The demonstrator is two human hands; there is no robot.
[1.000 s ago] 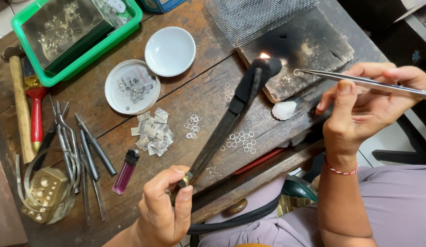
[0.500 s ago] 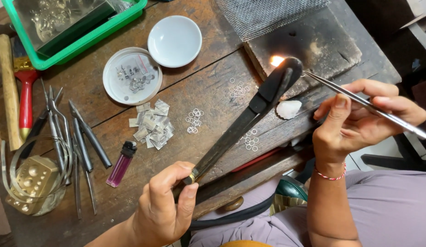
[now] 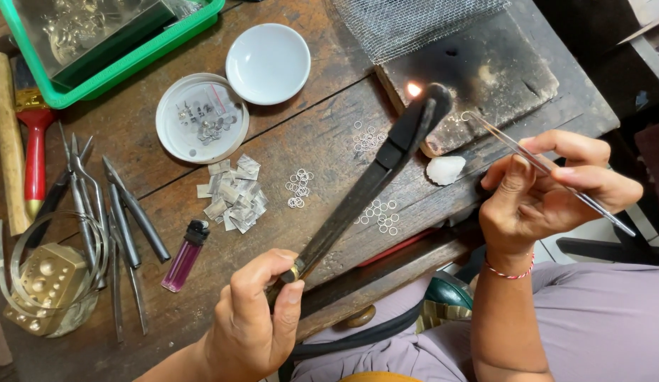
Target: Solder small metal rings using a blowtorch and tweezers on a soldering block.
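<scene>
My left hand grips the torch low, keeping its flame on the charred soldering block at the workbench's far right corner. My right hand pinches the tweezers shut, tips by the tiny ring on the block, fingers clear of the heat.

Flame smaller (tweezers nearer)

green tray | purple lighter | white dish | red-handled brush

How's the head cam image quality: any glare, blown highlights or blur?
Head view: even soft daylight, sharp throughout. The small torch flame clips to white on the charred soldering block; mild sheen on the round white dish. The left hand and right hand show no motion blur.
</scene>
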